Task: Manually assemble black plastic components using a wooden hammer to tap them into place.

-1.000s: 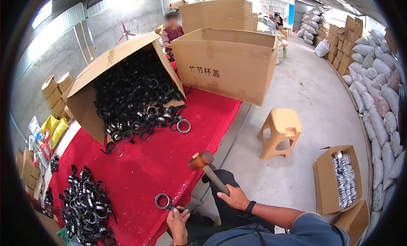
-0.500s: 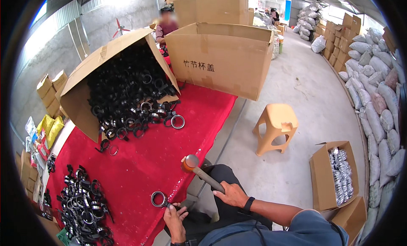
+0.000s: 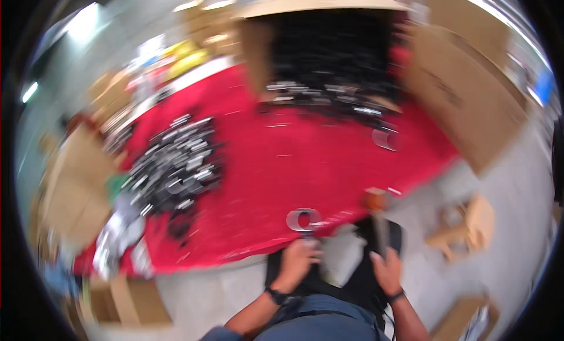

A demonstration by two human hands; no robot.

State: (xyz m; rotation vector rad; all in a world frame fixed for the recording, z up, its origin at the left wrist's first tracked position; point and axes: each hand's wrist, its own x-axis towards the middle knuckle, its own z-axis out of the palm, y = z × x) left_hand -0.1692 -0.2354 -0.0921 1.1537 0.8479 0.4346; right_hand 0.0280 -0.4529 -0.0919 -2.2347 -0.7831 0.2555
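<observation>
Near red cloth (image 3: 264, 182), hands (image 3: 298, 261) seemingly curled

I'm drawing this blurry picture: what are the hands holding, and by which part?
The right hand holds a mallet by its handle; the left hand holds a ring-shaped piece by its dark stem, but the grip is blurred.
</observation>
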